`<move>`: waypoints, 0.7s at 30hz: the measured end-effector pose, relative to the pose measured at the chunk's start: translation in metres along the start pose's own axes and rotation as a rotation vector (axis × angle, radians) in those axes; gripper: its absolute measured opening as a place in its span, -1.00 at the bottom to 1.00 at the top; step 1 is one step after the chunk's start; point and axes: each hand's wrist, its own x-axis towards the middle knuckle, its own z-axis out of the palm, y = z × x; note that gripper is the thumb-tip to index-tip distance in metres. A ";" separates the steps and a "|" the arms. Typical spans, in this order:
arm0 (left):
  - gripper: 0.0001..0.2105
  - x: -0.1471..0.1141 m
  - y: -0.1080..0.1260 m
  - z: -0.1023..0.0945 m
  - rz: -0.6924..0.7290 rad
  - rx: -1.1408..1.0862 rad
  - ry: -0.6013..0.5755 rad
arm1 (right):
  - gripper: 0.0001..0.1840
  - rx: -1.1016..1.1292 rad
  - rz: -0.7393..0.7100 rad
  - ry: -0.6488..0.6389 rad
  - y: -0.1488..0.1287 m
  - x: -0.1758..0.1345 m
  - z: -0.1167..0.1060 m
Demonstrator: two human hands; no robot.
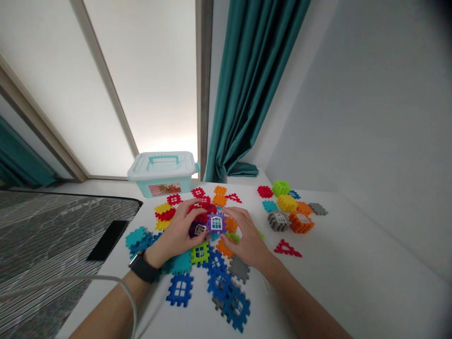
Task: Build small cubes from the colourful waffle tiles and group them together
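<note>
A purple building block with a white window (216, 222) is between my two hands, above the middle of the pile. My right hand (245, 238) curves round its right side, fingertips at the top and thumb low. My left hand (177, 234), with a black watch on the wrist, pinches a darker purple face with a white window (200, 229) just left of it. I cannot tell whether the two purple parts are joined. Beneath the hands lie loose toothed panels, among them a lime green one (200, 254), a grey one (240, 268) and several blue ones (219, 284).
On the white table (318, 296), assembled cubes stand at the right, including a yellow one (287, 203) and an orange one (301, 222). A red triangle (287, 248) lies before them. A lidded mint box (164, 173) stands behind. A cable (123, 285) crosses the left forearm.
</note>
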 end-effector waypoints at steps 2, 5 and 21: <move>-0.63 0.000 -0.001 -0.001 0.004 0.012 0.010 | -0.31 0.003 0.004 -0.009 -0.001 0.000 0.000; -0.66 -0.001 -0.002 -0.001 0.006 0.019 0.009 | -0.30 0.008 0.008 -0.014 -0.002 -0.001 0.000; -0.69 -0.002 -0.008 0.001 0.017 0.040 0.055 | -0.58 -0.073 0.007 0.039 0.002 0.000 0.001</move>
